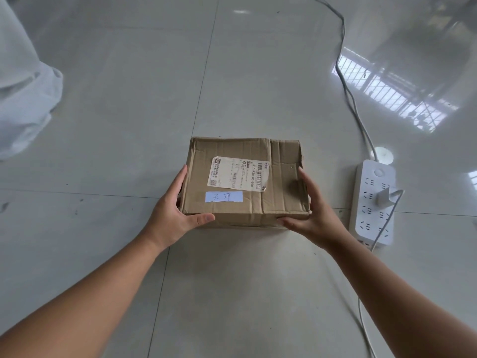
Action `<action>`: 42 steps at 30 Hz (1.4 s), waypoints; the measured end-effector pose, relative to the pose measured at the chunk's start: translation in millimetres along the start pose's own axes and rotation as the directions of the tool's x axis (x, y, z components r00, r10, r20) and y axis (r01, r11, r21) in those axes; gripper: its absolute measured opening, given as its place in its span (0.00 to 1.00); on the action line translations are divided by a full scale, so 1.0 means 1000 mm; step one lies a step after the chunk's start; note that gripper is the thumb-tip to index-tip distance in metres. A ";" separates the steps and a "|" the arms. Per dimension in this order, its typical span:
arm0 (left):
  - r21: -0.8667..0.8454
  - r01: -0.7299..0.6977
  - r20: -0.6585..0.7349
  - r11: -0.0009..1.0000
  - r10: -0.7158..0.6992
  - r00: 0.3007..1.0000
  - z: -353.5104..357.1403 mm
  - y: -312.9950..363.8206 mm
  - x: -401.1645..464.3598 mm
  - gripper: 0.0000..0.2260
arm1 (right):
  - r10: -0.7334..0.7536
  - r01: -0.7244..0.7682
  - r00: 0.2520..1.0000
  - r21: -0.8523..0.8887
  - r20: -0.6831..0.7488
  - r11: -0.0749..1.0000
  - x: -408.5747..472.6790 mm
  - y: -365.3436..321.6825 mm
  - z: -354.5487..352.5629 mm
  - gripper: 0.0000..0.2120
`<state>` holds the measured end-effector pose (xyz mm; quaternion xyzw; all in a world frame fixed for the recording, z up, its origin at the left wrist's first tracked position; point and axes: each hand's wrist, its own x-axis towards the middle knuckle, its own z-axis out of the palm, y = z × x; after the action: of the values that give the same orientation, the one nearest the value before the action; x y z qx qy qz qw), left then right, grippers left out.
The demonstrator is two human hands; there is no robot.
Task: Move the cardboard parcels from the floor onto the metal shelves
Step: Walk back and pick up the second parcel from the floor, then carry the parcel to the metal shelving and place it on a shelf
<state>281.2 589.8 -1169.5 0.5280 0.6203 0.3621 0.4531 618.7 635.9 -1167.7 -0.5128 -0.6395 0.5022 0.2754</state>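
Observation:
A creased brown cardboard parcel [278,161] with a white shipping label and a pale blue handwritten sticker is at the centre of the view, over the glossy tiled floor. My left hand [173,215] clasps its left side, thumb along the near edge. My right hand [312,215] clasps the right side, thumb on the near right corner. Whether the parcel rests on the floor or is just off it cannot be told. No metal shelves are in view.
A white power strip [371,205] with a plugged-in adapter lies on the floor just right of the parcel, its grey cable [346,81] running away to the top. A white fabric-covered mass [23,86] stands at the far left.

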 end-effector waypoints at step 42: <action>-0.424 0.231 -0.793 0.876 -0.482 0.373 -0.138 0.389 -0.635 0.61 | -0.356 0.439 0.446 0.146 0.821 0.887 -0.268 -0.520 0.122 0.57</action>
<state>298.5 39.1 -649.1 0.0557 0.8128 0.5463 0.1944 402.2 357.6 -685.3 -0.0613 -0.8150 0.5755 0.0275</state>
